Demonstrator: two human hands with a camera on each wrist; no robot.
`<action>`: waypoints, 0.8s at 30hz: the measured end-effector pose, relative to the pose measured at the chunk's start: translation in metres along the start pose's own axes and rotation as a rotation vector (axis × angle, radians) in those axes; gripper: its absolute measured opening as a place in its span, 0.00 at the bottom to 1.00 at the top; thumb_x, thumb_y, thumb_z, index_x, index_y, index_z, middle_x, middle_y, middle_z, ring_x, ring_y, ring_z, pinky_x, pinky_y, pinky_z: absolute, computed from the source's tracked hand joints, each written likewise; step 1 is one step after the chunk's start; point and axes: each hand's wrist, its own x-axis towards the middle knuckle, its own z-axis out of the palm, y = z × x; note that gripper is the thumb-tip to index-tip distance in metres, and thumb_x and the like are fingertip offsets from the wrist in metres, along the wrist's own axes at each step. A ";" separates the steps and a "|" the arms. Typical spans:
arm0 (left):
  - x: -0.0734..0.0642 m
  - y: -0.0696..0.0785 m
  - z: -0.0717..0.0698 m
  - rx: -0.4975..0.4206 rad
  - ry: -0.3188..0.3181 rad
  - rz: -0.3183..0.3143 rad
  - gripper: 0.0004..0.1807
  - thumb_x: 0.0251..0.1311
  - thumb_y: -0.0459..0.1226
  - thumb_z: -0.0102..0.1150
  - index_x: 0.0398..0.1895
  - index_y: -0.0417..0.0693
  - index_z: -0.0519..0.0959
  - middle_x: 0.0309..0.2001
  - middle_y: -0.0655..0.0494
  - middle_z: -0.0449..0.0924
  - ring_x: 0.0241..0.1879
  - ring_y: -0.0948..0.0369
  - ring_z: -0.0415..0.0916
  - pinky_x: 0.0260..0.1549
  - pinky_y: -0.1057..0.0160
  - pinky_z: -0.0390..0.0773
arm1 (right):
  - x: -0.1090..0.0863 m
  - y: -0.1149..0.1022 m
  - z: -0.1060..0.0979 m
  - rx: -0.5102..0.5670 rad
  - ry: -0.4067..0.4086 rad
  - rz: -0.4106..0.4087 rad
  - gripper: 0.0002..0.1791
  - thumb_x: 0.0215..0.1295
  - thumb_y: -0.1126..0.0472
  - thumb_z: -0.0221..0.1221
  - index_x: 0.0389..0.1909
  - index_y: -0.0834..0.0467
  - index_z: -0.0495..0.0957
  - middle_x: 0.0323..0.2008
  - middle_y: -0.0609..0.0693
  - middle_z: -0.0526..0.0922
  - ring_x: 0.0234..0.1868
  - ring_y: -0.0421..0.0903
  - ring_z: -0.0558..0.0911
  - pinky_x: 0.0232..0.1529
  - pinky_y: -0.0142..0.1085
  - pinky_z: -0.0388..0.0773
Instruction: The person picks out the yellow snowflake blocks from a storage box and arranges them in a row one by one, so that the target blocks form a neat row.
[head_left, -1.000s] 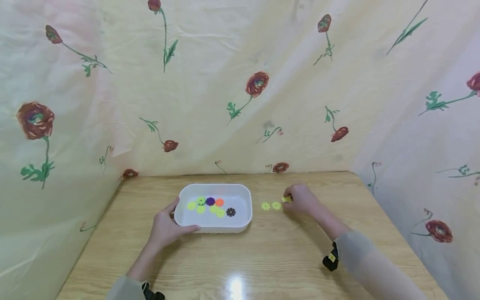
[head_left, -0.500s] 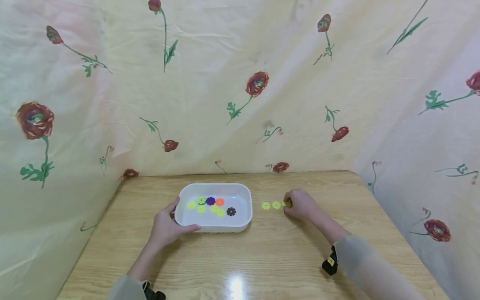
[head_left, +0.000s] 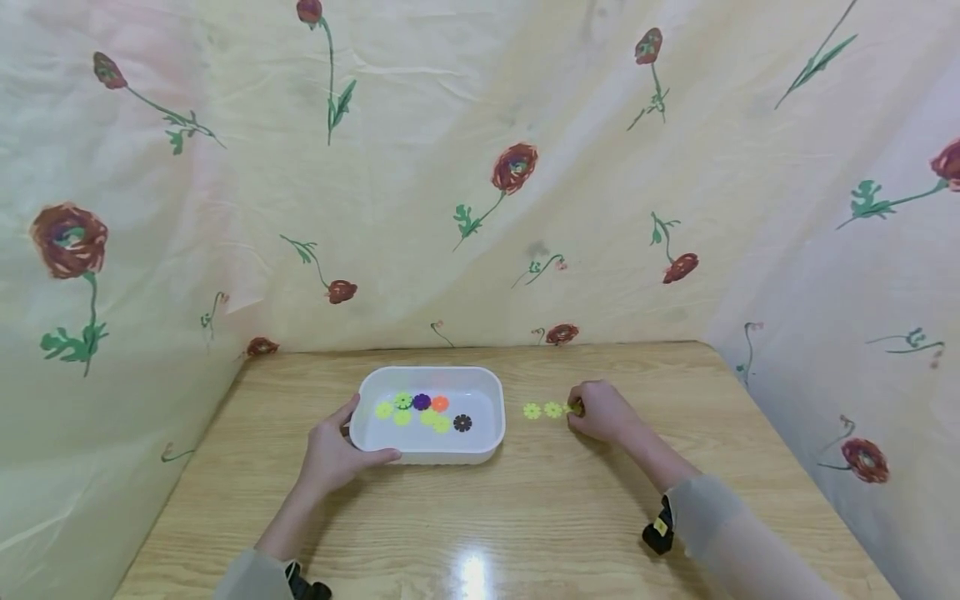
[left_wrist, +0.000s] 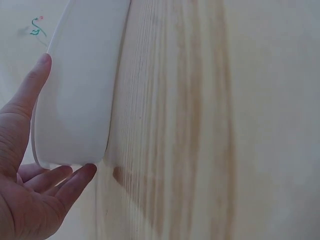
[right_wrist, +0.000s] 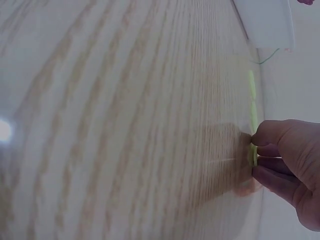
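Observation:
A white plastic tub (head_left: 450,458) stands on the table, holding several flower-shaped plastic discs: yellow ones, a purple one (head_left: 422,402), an orange one (head_left: 440,403) and a black one (head_left: 462,423). My left hand (head_left: 333,450) grips the tub's left end, thumb on the front rim, fingers against the end wall. To the right of the tub, two yellow flower discs (head_left: 532,411) lie flat in a row. At the row's right end, my right hand (head_left: 602,411) pinches a third yellow flower disc (right_wrist: 254,159) at the tabletop; in the head view the fingers hide most of it.
The wood-grain table (head_left: 450,533) ends at a flower-printed cloth (head_left: 420,208) hanging behind it and at both sides. A bright light reflection (head_left: 472,575) shows near the front. Each wrist wears a black camera (head_left: 658,529).
Over the last second my right hand has moved slightly down, bringing the yellow flower disc level with the row. In the last half second it barely moves; my left hand and the tub stay put.

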 end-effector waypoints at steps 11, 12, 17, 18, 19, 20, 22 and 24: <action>0.000 0.002 -0.002 -0.009 -0.012 -0.024 0.67 0.43 0.53 0.88 0.83 0.37 0.60 0.80 0.38 0.66 0.67 0.43 0.79 0.65 0.45 0.81 | -0.001 -0.001 0.000 -0.008 -0.020 0.021 0.07 0.58 0.64 0.71 0.36 0.62 0.88 0.32 0.52 0.87 0.33 0.44 0.82 0.40 0.42 0.85; 0.000 0.003 -0.002 -0.009 -0.012 -0.024 0.66 0.44 0.53 0.88 0.83 0.38 0.60 0.80 0.38 0.66 0.67 0.43 0.79 0.65 0.45 0.81 | -0.001 -0.001 -0.001 -0.005 -0.018 0.024 0.07 0.58 0.64 0.71 0.36 0.63 0.88 0.32 0.52 0.87 0.34 0.44 0.83 0.40 0.43 0.85; 0.001 0.003 -0.001 -0.008 -0.006 -0.017 0.66 0.44 0.52 0.88 0.82 0.38 0.60 0.80 0.38 0.66 0.66 0.44 0.80 0.63 0.46 0.83 | 0.001 -0.002 -0.007 0.021 0.010 0.024 0.08 0.59 0.66 0.66 0.39 0.65 0.88 0.35 0.55 0.88 0.35 0.47 0.84 0.40 0.45 0.86; 0.001 0.003 -0.001 -0.008 -0.005 -0.017 0.66 0.43 0.52 0.88 0.82 0.38 0.60 0.79 0.39 0.66 0.65 0.44 0.80 0.63 0.46 0.83 | 0.002 -0.003 -0.008 0.031 0.019 0.027 0.09 0.60 0.67 0.65 0.39 0.65 0.88 0.35 0.56 0.89 0.35 0.47 0.84 0.39 0.45 0.86; 0.001 0.004 -0.001 -0.008 -0.005 -0.017 0.66 0.43 0.52 0.88 0.82 0.38 0.61 0.79 0.39 0.67 0.65 0.45 0.80 0.63 0.46 0.83 | 0.003 -0.003 -0.010 0.035 0.029 0.026 0.10 0.60 0.67 0.64 0.40 0.66 0.88 0.35 0.56 0.89 0.35 0.48 0.85 0.40 0.45 0.86; 0.001 0.004 -0.001 -0.011 -0.005 -0.016 0.66 0.44 0.52 0.88 0.82 0.38 0.60 0.79 0.38 0.67 0.65 0.45 0.80 0.63 0.46 0.83 | 0.004 -0.004 -0.012 0.046 0.034 0.029 0.10 0.61 0.67 0.64 0.40 0.66 0.88 0.36 0.56 0.89 0.36 0.48 0.85 0.40 0.45 0.86; 0.001 0.005 -0.002 -0.009 -0.005 -0.014 0.66 0.44 0.52 0.88 0.82 0.37 0.60 0.79 0.38 0.67 0.64 0.44 0.81 0.62 0.46 0.83 | 0.007 -0.007 -0.015 0.046 0.047 0.025 0.09 0.63 0.66 0.64 0.41 0.65 0.88 0.35 0.56 0.88 0.36 0.48 0.84 0.40 0.46 0.86; 0.001 0.005 -0.002 -0.006 -0.006 -0.015 0.66 0.44 0.52 0.88 0.82 0.37 0.60 0.79 0.37 0.68 0.65 0.44 0.81 0.63 0.45 0.83 | 0.011 -0.011 -0.019 0.044 0.047 0.022 0.09 0.66 0.65 0.64 0.41 0.65 0.88 0.35 0.55 0.88 0.36 0.48 0.84 0.40 0.46 0.85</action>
